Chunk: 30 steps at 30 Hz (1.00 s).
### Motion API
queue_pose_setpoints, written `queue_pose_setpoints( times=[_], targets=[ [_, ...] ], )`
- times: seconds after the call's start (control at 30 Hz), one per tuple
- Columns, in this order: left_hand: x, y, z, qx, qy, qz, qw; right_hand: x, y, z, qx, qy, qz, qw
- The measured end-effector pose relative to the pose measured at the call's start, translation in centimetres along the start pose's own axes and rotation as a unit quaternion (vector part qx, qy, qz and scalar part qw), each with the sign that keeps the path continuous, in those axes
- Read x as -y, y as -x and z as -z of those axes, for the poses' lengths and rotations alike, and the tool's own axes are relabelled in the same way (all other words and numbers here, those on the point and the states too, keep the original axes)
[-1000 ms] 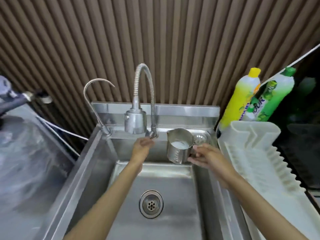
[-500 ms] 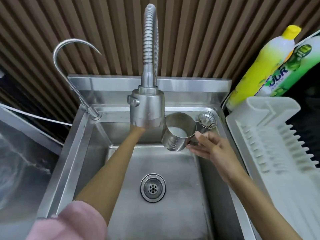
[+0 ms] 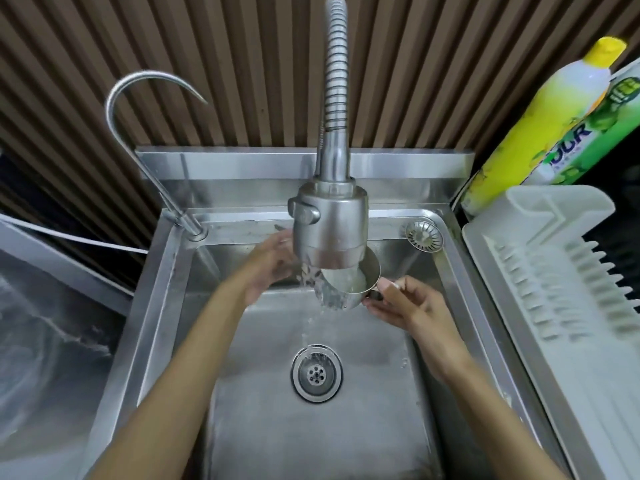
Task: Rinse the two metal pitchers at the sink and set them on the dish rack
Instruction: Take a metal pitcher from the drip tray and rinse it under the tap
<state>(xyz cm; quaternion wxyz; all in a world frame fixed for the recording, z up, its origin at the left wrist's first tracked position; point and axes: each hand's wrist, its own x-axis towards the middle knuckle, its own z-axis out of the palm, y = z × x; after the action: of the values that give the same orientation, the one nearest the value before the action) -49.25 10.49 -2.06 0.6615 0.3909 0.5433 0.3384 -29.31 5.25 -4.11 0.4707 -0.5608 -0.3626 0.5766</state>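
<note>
One metal pitcher hangs tilted over the steel sink, right under the spray head of the tall faucet. Water streams from the head onto the pitcher and down toward the drain. My right hand grips the pitcher by its handle on the right side. My left hand is just left of the spray head, fingers apart, beside the falling water; part of it is hidden behind the head. A second pitcher is not in view.
A white plastic dish rack lies right of the sink. Behind it lean a yellow detergent bottle and a green one. A thin curved tap stands at the back left; a strainer plug rests on the back right ledge.
Water now runs from the spray head. The pitcher has moved left under the head and tilted. My left hand came out from behind the faucet to its left side.
</note>
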Motion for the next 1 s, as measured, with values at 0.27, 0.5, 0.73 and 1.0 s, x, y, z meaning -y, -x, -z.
queue_pose_setpoints(
  times=[0.27,0.5,0.73,1.0],
  targets=[
    [4.4,5.3,-0.3,-0.056,-0.345,-0.136,0.927,-1.9,2.2,-2.3,0.090,-0.050,-0.096,0.990],
    [7.8,5.7,-4.3,-0.047,-0.022,-0.101,0.994,2.6,3.3,-0.9,-0.019,0.356,0.124,0.926],
    [3.2,7.0,-3.7,-0.151,-0.168,-0.280,0.933,0.9,2.9,-2.5,0.091,-0.020,0.022,0.995],
    [4.9,9.8,-6.8,-0.284,-0.165,-0.130,0.936,3.9,3.9,-1.6,0.033,0.192,0.015,0.981]
  ],
)
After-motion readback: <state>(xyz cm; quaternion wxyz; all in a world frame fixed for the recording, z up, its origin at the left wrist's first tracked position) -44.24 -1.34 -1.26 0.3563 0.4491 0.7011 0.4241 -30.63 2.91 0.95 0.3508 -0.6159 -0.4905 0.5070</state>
